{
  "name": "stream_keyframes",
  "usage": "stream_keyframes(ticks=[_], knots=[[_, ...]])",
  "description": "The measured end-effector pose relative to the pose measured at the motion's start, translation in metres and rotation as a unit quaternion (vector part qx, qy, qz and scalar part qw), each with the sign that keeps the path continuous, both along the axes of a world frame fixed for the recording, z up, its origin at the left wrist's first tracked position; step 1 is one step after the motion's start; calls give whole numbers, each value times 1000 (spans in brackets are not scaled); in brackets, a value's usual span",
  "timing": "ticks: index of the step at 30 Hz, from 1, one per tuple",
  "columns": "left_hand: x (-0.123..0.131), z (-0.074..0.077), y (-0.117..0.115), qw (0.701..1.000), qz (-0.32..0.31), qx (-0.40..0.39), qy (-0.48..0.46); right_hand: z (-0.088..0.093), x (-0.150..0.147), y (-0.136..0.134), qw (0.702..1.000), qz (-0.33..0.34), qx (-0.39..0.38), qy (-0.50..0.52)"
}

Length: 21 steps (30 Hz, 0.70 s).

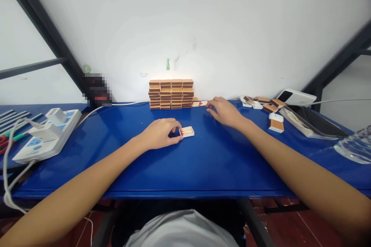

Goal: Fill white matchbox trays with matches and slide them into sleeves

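Observation:
My left hand (160,134) grips the left end of a small white matchbox tray (187,131) between thumb and fingers. Red-tipped matches lie inside the tray, which rests on the blue table. My right hand (224,111) reaches to the back of the table, its fingertips at the end of a spread of loose matches (199,104). Its fingers are bent, with the thumb apart from them, and nothing shows in its grasp. To the left of those matches rises a stack of brown matchboxes (171,94) in several columns against the wall.
Matchbox covers (269,108) and trays (251,102) are scattered at the back right, near a white device (298,97) and a dark pouch (315,121). A lidded box (276,123) stands before them. At left is a power strip (48,135) with cables. Crinkled clear plastic (355,146) lies far right.

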<state>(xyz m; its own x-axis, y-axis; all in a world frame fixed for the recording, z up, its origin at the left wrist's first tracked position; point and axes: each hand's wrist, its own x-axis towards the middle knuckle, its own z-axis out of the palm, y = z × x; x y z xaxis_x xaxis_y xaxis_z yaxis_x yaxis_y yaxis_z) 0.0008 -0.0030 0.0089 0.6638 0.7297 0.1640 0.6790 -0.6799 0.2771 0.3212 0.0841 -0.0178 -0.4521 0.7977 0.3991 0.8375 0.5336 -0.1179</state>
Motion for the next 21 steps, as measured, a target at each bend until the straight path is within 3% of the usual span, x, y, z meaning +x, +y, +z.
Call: stream_keyframes(ticks=[3,6,21], knots=[[0,0,0,1000,3,-2,3,-11,29,25,998,-52,8,-38],[1,1,-1,1000,3,2,6,-19,42,36,997,-63,1,-51],[1,3,-1,1000,0,-1,5,-29,50,46,996,-88,21,-18]])
